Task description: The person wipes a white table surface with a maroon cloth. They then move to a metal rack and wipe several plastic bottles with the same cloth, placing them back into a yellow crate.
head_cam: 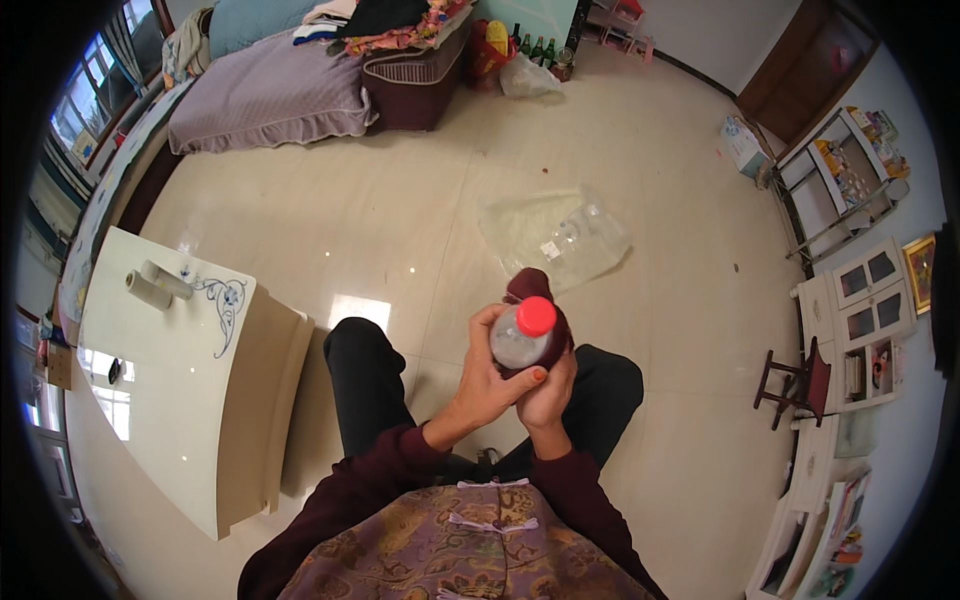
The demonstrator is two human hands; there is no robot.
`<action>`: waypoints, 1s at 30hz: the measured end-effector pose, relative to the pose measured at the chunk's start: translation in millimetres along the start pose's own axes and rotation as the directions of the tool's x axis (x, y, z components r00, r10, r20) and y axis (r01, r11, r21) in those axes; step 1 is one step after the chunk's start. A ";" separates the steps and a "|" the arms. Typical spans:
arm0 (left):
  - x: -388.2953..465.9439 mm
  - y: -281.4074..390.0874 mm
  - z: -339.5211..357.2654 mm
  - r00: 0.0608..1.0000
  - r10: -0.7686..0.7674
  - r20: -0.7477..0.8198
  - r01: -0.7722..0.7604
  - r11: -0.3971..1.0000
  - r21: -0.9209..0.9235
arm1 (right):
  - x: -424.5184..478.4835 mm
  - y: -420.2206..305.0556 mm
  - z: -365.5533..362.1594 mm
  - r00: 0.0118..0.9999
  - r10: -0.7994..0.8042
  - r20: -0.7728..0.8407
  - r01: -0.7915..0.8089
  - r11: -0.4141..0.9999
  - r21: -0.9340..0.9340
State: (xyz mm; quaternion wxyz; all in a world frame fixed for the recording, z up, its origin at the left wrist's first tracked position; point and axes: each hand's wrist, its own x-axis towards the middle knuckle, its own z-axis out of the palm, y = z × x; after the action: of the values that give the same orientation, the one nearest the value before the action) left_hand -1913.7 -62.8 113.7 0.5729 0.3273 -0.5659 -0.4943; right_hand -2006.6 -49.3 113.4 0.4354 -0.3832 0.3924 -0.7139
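Between both hands, above the lap, is a clear plastic bottle (517,343) with a red screw cap (535,316), tilted towards the camera. My left hand (480,382) grips its side, the thumb lying across the bottle's lower part. A dark maroon cloth (529,283) wraps the far and right side of the bottle. My right hand (551,390) holds the cloth against the bottle from the right and below. On the tiled floor just beyond lies a transparent plastic bag (555,232) with a small white label and some clear plastic in it.
A white table (165,360) with paper-like rolls (148,290) stands at the left. A bed (262,97) is at the upper left, near green bottles (537,49). Along the right are a metal rack (840,172), white cabinets (817,315) and a small dark red chair (814,382).
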 end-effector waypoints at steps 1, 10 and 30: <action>6.5 0.9 7.4 0.999 -0.032 0.009 0.032 0.999 -0.042 | 4.6 0.0 -6.4 1.000 0.015 -0.028 -0.015 1.000 0.002; 45.0 -5.0 8.7 1.000 0.010 0.027 -0.011 1.000 0.029 | 42.4 15.8 -13.1 0.982 -0.179 0.063 0.189 0.949 -0.253; 134.9 -19.4 -65.6 0.908 0.263 -0.326 -0.136 0.921 0.364 | 129.2 84.6 68.4 0.908 0.345 0.238 -0.387 0.908 0.161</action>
State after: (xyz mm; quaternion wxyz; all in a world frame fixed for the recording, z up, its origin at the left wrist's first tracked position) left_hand -1871.1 -207.0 129.9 0.6534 0.4457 -0.5542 -0.2591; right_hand -1960.9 -210.4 91.6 0.6371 -0.3266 0.3353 -0.6124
